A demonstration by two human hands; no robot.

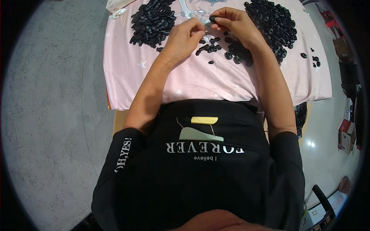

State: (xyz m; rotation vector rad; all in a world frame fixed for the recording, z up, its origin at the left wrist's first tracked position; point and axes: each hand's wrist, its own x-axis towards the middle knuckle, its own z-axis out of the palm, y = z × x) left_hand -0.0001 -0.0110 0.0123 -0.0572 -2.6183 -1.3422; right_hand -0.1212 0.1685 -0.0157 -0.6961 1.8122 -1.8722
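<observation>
My right hand [236, 26] pinches a small black plastic piece [212, 18] between thumb and forefinger, at the far middle of the table. Just left of it, my left hand [184, 40] is closed with thumb and forefinger together; whatever they hold is too small to make out. The hands are close but apart. Below and between them lies a loose cluster of small black pieces [209, 48]. Several round black pieces [237, 60] lie under my right wrist, partly in its shadow.
A pale pink cloth with white stars [131, 82] covers the table. One heap of longish black pieces [152, 23] stands at the left, a bigger heap of rounded black pieces [275, 29] at the right. A few strays [304, 55] lie near the right edge. A white box [116, 4] sits at the far-left corner.
</observation>
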